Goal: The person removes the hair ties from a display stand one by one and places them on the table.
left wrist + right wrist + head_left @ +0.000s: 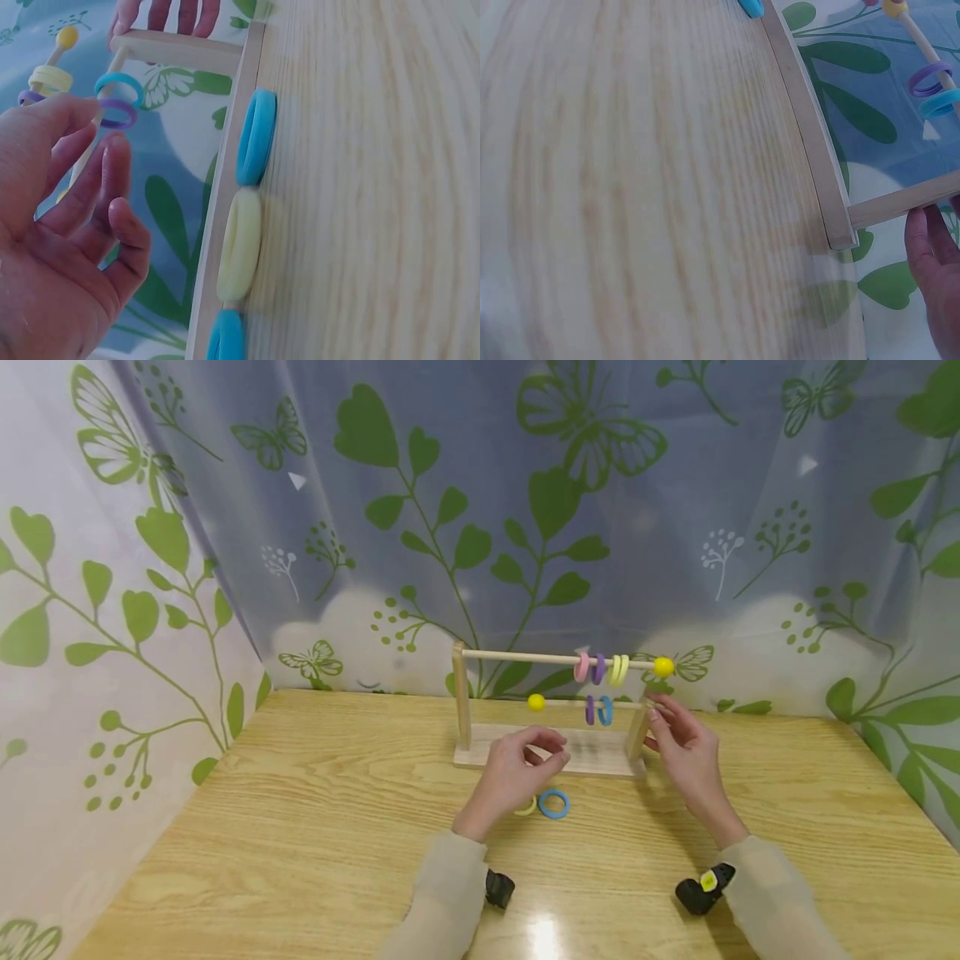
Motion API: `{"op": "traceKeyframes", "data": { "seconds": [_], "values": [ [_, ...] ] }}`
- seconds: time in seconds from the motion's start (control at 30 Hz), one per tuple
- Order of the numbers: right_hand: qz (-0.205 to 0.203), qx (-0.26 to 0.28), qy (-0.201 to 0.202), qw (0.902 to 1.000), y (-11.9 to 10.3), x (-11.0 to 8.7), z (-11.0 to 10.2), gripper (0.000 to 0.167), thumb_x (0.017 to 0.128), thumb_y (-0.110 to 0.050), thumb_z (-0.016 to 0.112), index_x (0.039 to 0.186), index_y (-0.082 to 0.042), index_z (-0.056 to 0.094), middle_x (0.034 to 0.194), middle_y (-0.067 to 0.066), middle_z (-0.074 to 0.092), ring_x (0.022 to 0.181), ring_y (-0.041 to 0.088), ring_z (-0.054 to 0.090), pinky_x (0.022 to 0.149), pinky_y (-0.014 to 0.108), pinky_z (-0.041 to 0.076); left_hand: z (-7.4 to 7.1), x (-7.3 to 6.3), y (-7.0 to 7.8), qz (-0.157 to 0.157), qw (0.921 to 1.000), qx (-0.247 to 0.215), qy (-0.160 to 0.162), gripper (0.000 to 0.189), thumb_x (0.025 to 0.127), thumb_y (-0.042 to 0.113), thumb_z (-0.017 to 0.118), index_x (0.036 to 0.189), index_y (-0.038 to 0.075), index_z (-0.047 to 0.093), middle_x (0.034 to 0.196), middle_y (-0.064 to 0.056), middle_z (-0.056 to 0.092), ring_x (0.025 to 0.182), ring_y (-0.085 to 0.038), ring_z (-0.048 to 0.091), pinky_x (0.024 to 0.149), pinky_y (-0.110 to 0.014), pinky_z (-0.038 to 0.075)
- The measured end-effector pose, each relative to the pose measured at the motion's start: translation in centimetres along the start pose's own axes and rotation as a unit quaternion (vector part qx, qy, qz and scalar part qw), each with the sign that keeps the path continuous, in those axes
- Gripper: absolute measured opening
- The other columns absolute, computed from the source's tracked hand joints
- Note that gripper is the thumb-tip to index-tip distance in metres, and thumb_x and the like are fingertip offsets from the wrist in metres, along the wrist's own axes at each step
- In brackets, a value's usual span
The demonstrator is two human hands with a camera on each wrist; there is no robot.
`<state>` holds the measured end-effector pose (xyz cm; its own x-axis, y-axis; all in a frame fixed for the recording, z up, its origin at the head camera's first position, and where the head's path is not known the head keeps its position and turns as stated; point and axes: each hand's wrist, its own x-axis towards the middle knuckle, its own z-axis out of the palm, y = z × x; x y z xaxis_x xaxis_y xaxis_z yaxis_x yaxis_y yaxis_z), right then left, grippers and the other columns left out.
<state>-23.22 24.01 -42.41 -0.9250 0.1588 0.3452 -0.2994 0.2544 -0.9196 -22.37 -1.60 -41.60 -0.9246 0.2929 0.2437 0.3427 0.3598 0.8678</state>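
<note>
A wooden stand (463, 702) holds two rods with coloured rings. On its upper rod hang a pink ring (581, 668), a purple ring (598, 670) and yellow rings (618, 670). The lower rod carries a purple ring (589, 710) and a blue ring (609, 712). My right hand (690, 756) grips the right post (907, 199), thumb in front. In front of the base hovers my left hand (517, 772), fingers loosely bent, nothing between thumb and forefinger. Near it on the table lie a blue ring (553, 817) and a partly covered yellow ring (240, 247).
Another blue ring (227, 341) lies beyond the yellow one, hidden from the head view. Yellow balls cap the upper rod (663, 667) and the lower rod (536, 702). Behind the wood-grain table (300, 810) hangs a leaf-patterned curtain (465, 460).
</note>
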Motion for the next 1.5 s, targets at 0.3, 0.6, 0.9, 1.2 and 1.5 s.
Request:
{"op": "traceKeyframes", "data": {
  "seconds": [0.3, 0.6, 0.9, 1.2, 1.5],
  "values": [
    [-0.001, 0.007, -0.001, 1.0000, -0.1, 0.0, 0.0, 0.044, 0.107, -0.023, 0.054, 0.145, -0.001, 0.054, 0.114, -0.024, 0.064, 0.102, -0.010, 0.064, 0.080, 0.017, 0.059, 1.2, 0.3, 0.6, -0.002, 0.9990, -0.015, 0.042, 0.017, 0.095, 0.024, 0.072, 0.111, 0.018, 0.075, 0.104, 0.001, 0.076, 0.075, -0.007, 0.063, 0.069, -0.021, 0.053],
    [-0.009, 0.016, -0.003, 0.9998, 0.0, 0.0, 0.0, 0.044, 0.107, -0.022, 0.054, 0.145, 0.000, 0.054, 0.114, -0.023, 0.065, 0.103, -0.009, 0.065, 0.080, 0.016, 0.059, 2.4, 0.7, 1.0, -0.005, 0.9954, -0.032, 0.090, 0.018, 0.094, 0.027, 0.074, 0.110, 0.019, 0.074, 0.104, 0.000, 0.076, 0.075, -0.007, 0.066, 0.065, -0.020, 0.053],
    [-0.011, 0.017, 0.001, 0.9998, 0.1, 0.1, -0.1, 0.044, 0.107, -0.022, 0.054, 0.144, 0.000, 0.054, 0.115, -0.022, 0.066, 0.102, -0.008, 0.064, 0.080, 0.016, 0.059, 3.5, 1.3, 1.3, -0.005, 0.9908, -0.040, 0.129, 0.021, 0.092, 0.029, 0.074, 0.112, 0.020, 0.074, 0.105, 0.001, 0.074, 0.080, -0.010, 0.067, 0.065, -0.023, 0.055],
    [-0.015, 0.023, -0.001, 0.9996, 0.1, 0.1, -0.1, 0.043, 0.107, -0.019, 0.054, 0.143, 0.004, 0.054, 0.112, -0.022, 0.066, 0.100, -0.009, 0.066, 0.078, 0.014, 0.058, 5.0, 1.8, 1.7, 0.002, 0.9856, -0.014, 0.169, 0.024, 0.090, 0.029, 0.075, 0.109, 0.015, 0.075, 0.101, 0.000, 0.075, 0.075, -0.009, 0.069, 0.066, -0.021, 0.054],
    [-0.008, 0.014, 0.005, 0.9999, 0.1, 0.0, 0.0, 0.043, 0.107, -0.021, 0.053, 0.144, 0.002, 0.054, 0.112, -0.022, 0.066, 0.100, -0.010, 0.065, 0.079, 0.016, 0.059, 6.0, 2.6, 1.7, -0.011, 0.9765, 0.019, 0.214, 0.020, 0.087, 0.030, 0.077, 0.102, 0.017, 0.076, 0.095, 0.005, 0.076, 0.074, -0.008, 0.070, 0.068, -0.021, 0.052]
  ]
}}
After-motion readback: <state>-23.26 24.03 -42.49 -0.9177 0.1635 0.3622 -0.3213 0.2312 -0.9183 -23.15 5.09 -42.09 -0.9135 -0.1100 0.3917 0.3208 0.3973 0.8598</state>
